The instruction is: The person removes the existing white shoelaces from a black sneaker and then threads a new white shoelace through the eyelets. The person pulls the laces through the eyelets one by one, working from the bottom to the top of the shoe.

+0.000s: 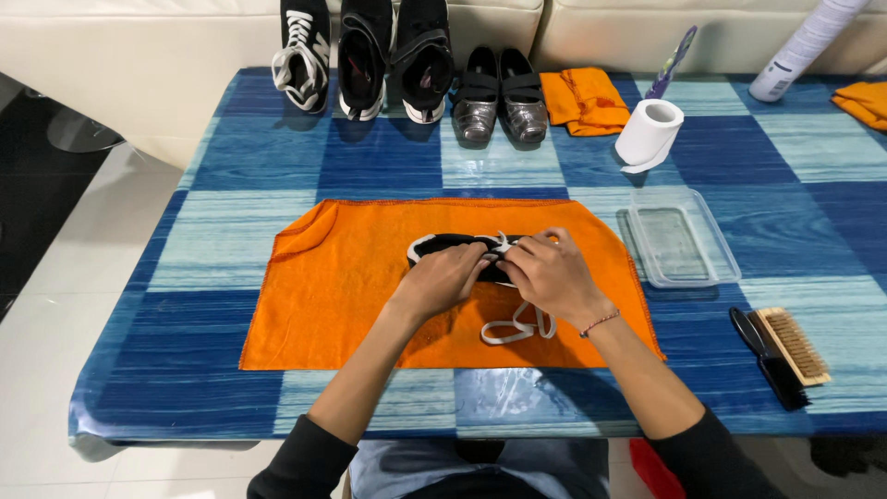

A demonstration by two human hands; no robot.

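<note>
A black sneaker [445, 245] with a white sole lies on an orange cloth [342, 286] spread on the table. My left hand [443, 277] rests on top of the shoe, fingers curled over it. My right hand [552, 274] meets it from the right and pinches the white shoelace [517, 328] where it leaves the shoe. Loose loops of that lace hang down onto the cloth below my right hand. Most of the shoe's right half is hidden under my hands.
The table wears a blue checked cover [231, 231]. At the back stand a black-and-white sneaker [300, 55], a pair of black high-tops [395, 60] and dark strap shoes [499, 92]. Folded orange cloths [582, 100], a paper roll [649, 132], a spray can [804, 46], a clear tray [681, 242] and brushes [781, 351] lie to the right.
</note>
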